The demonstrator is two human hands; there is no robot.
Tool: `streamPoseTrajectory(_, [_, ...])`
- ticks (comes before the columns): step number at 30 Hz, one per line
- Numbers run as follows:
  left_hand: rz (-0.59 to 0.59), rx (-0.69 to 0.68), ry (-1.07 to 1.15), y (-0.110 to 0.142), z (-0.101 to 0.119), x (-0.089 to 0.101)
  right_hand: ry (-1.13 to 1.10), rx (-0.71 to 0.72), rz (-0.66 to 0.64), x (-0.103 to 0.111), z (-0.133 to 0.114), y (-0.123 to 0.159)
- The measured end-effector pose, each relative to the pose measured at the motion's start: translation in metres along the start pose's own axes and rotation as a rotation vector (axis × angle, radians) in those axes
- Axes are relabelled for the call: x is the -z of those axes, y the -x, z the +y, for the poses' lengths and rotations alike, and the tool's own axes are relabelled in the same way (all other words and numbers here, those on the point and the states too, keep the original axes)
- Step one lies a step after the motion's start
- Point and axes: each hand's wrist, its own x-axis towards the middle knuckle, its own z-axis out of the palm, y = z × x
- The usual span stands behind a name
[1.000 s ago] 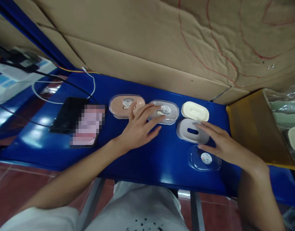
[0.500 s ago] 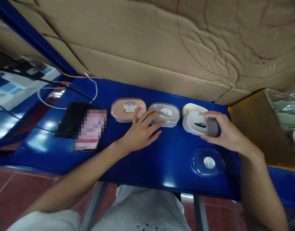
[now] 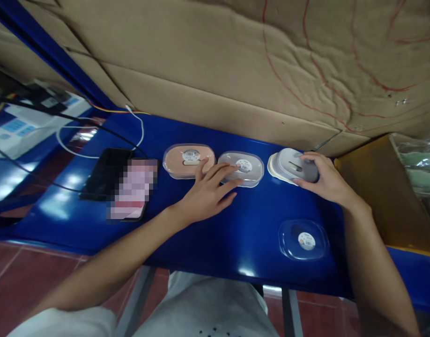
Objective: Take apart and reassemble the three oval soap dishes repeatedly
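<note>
My right hand grips a grey oval plastic dish with a slot in its middle, thumb at the near side and fingers at the far side. Under its left part a cream oval piece shows on the table; the rest of it is hidden. My left hand has its fingers spread, the tips over a grey oval box with a clear cover and a round label. Left of that box sits a peach oval box, also clear-covered and labelled. A loose clear lid with a round label lies nearer me.
A phone with a blurred screen lies at the left, partly over a black flat item. Cables cross the blue table's left side. A cardboard box with plastic-wrapped things stands at the right; a cardboard wall rises behind.
My right hand has moved the grey dish slightly away from me and to the right, over the cream piece, and tilted it. My left hand stays nearly still.
</note>
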Motion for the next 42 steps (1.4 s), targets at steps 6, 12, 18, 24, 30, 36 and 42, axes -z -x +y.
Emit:
streamPoseTrajectory(6, [-0.022, 0.010, -0.004, 0.000, 0.000, 0.001, -0.018, 0.013, -0.050, 0.000, -0.004, -0.010])
streamPoseTrajectory(12, [-0.021, -0.008, -0.011, -0.001, -0.001, 0.001, 0.005, 0.016, -0.110, 0.002, -0.009, -0.009])
streamPoseTrajectory(18, [0.013, -0.041, -0.022, 0.000, -0.002, 0.001, 0.042, 0.036, -0.146, 0.006, -0.020, -0.008])
streamPoseTrajectory(24, [0.016, -0.051, -0.026, 0.001, -0.003, 0.001, 0.085, -0.011, -0.238, -0.005, -0.026, -0.005])
streamPoseTrajectory(30, [0.003, -0.054, -0.033, 0.001, -0.003, 0.002, 0.272, -0.025, -0.227, -0.011, -0.034, -0.002])
streamPoseTrajectory(36, [-0.009, -0.049, -0.025, 0.002, -0.003, 0.002, 0.404, -0.025, -0.203, -0.014, -0.057, -0.003])
streamPoseTrajectory(42, [-0.001, -0.054, -0.029, 0.002, -0.003, 0.001, 0.423, -0.038, -0.200, -0.018, -0.064, -0.003])
